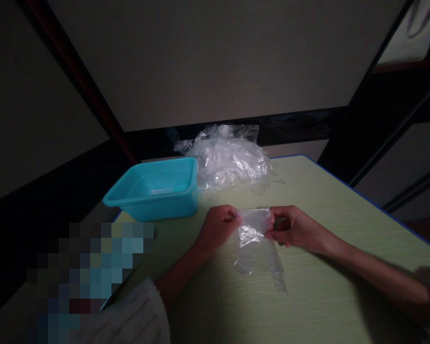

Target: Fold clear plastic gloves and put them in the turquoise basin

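Note:
Between my two hands a clear plastic bag (251, 234) is stretched, its top edge pulled straight and its lower part hanging over the table. My left hand (219, 224) pinches its left upper corner, while the fingers of my right hand (289, 227) are closed on the right side. Behind them lies a heap of crumpled clear plastic bags (229, 160). To the left of that heap stands a turquoise plastic basin (165, 205); something pale shows on its floor, too unclear to name.
The light green table (322, 205) has a blue edge, with its far corner at the right back. A pale panel wall (215, 62) rises behind it. At the lower left a pixelated patch hides what is there.

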The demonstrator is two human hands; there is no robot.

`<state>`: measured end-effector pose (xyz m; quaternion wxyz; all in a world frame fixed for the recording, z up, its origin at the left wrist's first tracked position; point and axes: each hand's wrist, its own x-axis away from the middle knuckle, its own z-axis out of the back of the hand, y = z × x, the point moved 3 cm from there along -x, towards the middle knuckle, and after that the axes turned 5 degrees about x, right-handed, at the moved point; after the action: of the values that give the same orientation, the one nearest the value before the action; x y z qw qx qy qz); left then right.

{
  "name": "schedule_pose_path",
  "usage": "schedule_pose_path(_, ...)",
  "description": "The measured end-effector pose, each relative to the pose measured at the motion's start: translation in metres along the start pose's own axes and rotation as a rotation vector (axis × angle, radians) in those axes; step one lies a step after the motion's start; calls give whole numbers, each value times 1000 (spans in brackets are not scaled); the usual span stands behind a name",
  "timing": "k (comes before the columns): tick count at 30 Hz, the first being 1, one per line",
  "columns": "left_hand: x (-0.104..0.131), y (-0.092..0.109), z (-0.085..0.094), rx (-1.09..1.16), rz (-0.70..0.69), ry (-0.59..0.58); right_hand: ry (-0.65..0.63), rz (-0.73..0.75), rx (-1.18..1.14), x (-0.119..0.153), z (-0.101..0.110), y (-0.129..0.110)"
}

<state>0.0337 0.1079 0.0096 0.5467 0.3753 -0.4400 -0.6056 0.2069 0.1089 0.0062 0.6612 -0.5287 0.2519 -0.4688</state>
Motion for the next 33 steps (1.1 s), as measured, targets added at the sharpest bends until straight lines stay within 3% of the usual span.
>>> schedule_pose_path(8, 3, -1, -1, -82, -116, -46, 17, -8, -9, 1, -1, 0)
schedule_pose_path(22, 0, -6, 1, -88, -105, -35, -59, -26, 4, 2, 0, -1)
schedule_pose_path(33, 1, -6, 4, -88, -156, -82, -47, -22, -15, 1, 0, -2)
